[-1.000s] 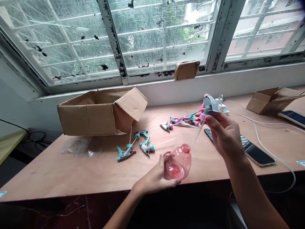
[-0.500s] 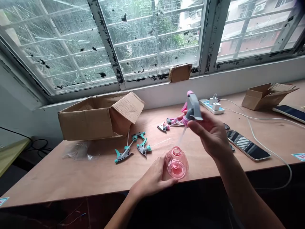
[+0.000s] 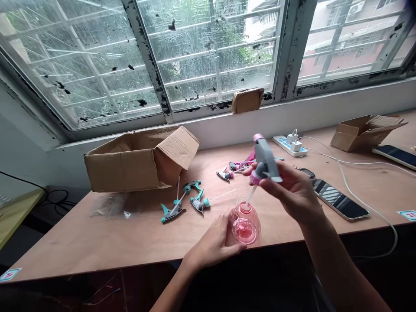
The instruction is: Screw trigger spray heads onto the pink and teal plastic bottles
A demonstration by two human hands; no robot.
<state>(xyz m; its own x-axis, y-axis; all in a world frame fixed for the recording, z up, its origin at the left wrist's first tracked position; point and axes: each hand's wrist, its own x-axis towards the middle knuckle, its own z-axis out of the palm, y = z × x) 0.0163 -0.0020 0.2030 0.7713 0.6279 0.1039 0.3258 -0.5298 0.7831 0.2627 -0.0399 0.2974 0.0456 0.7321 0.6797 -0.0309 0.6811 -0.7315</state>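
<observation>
Lowered since earlier: right hand (image 3: pixel 292 190) grasping spray head (image 3: pixel 264 158), dip tube (image 3: pixel 249 198) entering pink bottle (image 3: pixel 244 225) neck; left hand (image 3: pixel 211 242) gripping bottle.

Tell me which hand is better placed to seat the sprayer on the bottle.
Right: the right hand holds the trigger sprayer above the pink bottle, tube at its mouth; the left hand grips the bottle.

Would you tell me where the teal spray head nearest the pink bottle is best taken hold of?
Grip the teal spray head by its grey body, from above, pinching across its flat sides: it lies sideways on the table, and its thin clear tube toward the pink bottle looks too flimsy.
</observation>
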